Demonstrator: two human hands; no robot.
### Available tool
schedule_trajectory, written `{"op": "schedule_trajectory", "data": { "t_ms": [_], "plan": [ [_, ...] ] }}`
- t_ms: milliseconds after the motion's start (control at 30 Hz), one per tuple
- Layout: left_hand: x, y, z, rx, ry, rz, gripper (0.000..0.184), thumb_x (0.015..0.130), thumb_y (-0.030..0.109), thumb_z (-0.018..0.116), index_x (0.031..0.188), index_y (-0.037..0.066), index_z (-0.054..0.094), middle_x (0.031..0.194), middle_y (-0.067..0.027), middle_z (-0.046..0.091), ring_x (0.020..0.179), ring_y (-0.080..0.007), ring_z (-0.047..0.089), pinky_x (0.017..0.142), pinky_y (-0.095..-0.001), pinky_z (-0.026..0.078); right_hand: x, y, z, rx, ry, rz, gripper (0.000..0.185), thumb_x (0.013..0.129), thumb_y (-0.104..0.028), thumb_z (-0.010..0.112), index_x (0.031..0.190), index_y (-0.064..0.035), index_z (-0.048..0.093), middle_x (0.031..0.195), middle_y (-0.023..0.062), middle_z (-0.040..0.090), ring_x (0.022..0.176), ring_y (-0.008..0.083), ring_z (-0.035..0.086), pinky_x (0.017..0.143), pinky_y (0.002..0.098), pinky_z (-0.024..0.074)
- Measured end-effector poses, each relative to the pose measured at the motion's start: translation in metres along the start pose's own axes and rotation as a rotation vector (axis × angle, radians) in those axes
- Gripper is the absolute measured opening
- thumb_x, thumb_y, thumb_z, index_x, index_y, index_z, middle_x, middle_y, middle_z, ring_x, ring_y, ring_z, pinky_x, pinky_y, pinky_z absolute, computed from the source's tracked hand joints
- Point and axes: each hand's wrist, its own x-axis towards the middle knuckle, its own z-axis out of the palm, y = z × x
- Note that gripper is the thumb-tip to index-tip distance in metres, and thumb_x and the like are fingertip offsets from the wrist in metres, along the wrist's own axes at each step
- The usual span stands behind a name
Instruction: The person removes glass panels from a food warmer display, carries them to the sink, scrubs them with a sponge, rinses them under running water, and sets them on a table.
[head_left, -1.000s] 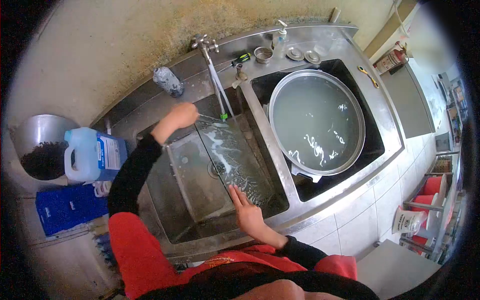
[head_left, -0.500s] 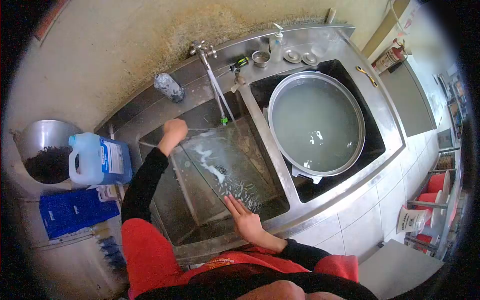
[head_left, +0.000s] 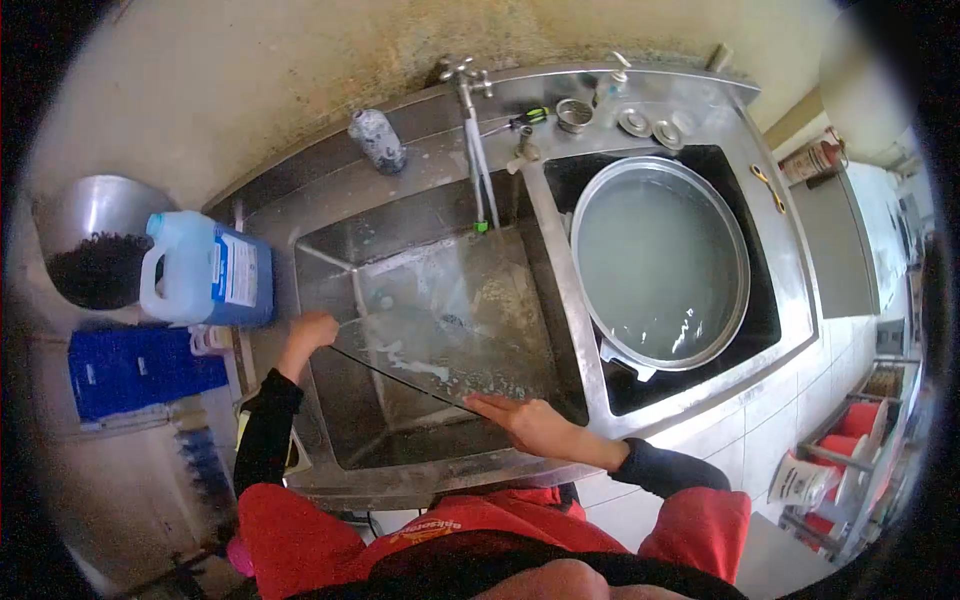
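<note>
A clear pane (head_left: 420, 345), like a sheet of glass with a dark near edge, is held tilted inside the left sink basin (head_left: 400, 450). White suds and wet drops lie on its surface. My left hand (head_left: 313, 330) is closed around its left corner. Farther right along the same edge, my right hand (head_left: 520, 418) holds the pane, fingers stretched out and pressed together; the thumb is hidden. Beyond the pane, the tap (head_left: 470, 110) hangs over the basin with a green-tipped spout. The far part of the pane is hard to separate from the basin floor.
The right basin holds a large round pot (head_left: 742, 290) of cloudy water. A blue liquid jug (head_left: 190, 270) stands left of the sink. Along the back ledge are a spotted bottle (head_left: 378, 140), a screwdriver (head_left: 530, 118), a small metal cup (head_left: 574, 115) and a pump bottle (head_left: 612, 90).
Both hands have brought the pane lower and nearer my body, the left hand moving left and down. My view has shifted, so the sink sits farther right.
</note>
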Motion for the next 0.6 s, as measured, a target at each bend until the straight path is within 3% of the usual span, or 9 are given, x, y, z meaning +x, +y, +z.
{"op": "schedule_trajectory", "data": {
  "t_ms": [33,100,200,267,300,333,400,467,600],
  "plan": [
    [-0.005,-0.002,0.01,-0.016,-0.002,-0.01,0.029,0.077,0.022,0.047,0.086,-0.001,0.062,0.097,-0.0209,0.057,0.093,-0.0381,0.053,0.079,-0.0491,0.041,0.002,0.004,-0.006,0.024,-0.033,0.001,0.071,0.066,-0.002,0.051,0.131,-0.0144,0.024,0.125,0.0138,0.04,0.096,0.03,0.054,0.068,0.038,0.05],
    [-0.016,-0.001,0.031,-0.221,0.195,-0.014,0.042,0.082,0.039,0.045,0.092,0.001,0.061,0.097,-0.0221,0.057,0.096,-0.0371,0.052,0.084,-0.044,0.039,0.01,0.01,-0.027,0.044,-0.081,-0.006,0.071,0.065,-0.002,0.051,0.13,-0.015,0.026,0.122,0.015,0.043,0.094,0.0311,0.054,0.069,0.0381,0.0497],
    [-0.13,0.068,-0.07,-0.264,-0.093,-0.146,0.051,0.083,0.048,0.04,0.102,0.004,0.058,0.099,-0.0204,0.057,0.099,-0.0348,0.05,0.088,-0.0395,0.037,0.033,0.025,-0.066,0.081,-0.258,0.019,0.07,0.063,0.0,0.051,0.128,-0.0171,0.033,0.113,0.0154,0.05,0.089,0.0329,0.055,0.07,0.0401,0.0485],
    [-0.13,0.063,-0.03,-0.394,0.161,0.138,0.045,0.084,0.043,0.042,0.104,0.005,0.056,0.096,-0.0193,0.058,0.095,-0.0339,0.053,0.084,-0.0393,0.04,0.052,0.049,-0.073,0.145,-0.144,-0.255,0.069,0.06,0.001,0.052,0.124,-0.0202,0.039,0.107,0.0153,0.054,0.081,0.0341,0.057,0.069,0.0415,0.0478],
    [-0.129,0.061,-0.012,-0.499,0.418,0.429,0.04,0.084,0.038,0.044,0.107,0.007,0.054,0.093,-0.0181,0.059,0.091,-0.033,0.055,0.08,-0.039,0.043,0.062,0.055,-0.082,0.145,-0.15,-0.263,0.069,0.06,0.001,0.052,0.124,-0.0202,0.039,0.107,0.0153,0.054,0.081,0.0341,0.057,0.069,0.0415,0.0478],
    [-0.127,0.061,-0.006,-0.503,0.419,0.421,0.04,0.084,0.038,0.044,0.107,0.007,0.054,0.093,-0.0181,0.059,0.091,-0.033,0.055,0.08,-0.039,0.043,0.073,0.061,-0.09,0.052,-0.241,-0.252,0.071,0.06,0.003,0.051,0.125,-0.0212,0.037,0.109,0.0135,0.053,0.081,0.0326,0.058,0.071,0.0392,0.048],
    [-0.126,0.065,0.0,-0.495,0.537,0.405,0.024,0.081,0.025,0.054,0.099,0.01,0.059,0.075,-0.0184,0.06,0.07,-0.0345,0.058,0.065,-0.0395,0.046,0.098,0.074,-0.102,-0.044,-0.333,-0.247,0.072,0.061,0.005,0.051,0.126,-0.0222,0.036,0.112,0.0117,0.052,0.08,0.0312,0.058,0.072,0.037,0.0482],
    [-0.13,0.069,0.003,-0.506,0.562,0.355,0.024,0.081,0.026,0.053,0.098,0.009,0.059,0.071,-0.0186,0.059,0.066,-0.035,0.057,0.062,-0.0403,0.046,0.125,0.088,-0.109,-0.292,-0.333,-0.304,0.068,0.061,0.005,0.052,0.123,-0.021,0.041,0.105,0.012,0.055,0.079,0.0303,0.058,0.069,0.0377,0.048],
    [-0.13,0.07,0.016,-0.591,0.508,0.187,0.021,0.082,0.021,0.051,0.095,0.006,0.058,0.07,-0.021,0.056,0.065,-0.036,0.055,0.058,-0.0419,0.044,0.177,0.085,-0.125,-0.366,-0.305,-0.379,0.049,0.068,-0.001,0.052,0.113,-0.0195,0.051,0.094,0.0107,0.06,0.076,0.0303,0.058,0.064,0.0383,0.0474]
  ]
}}
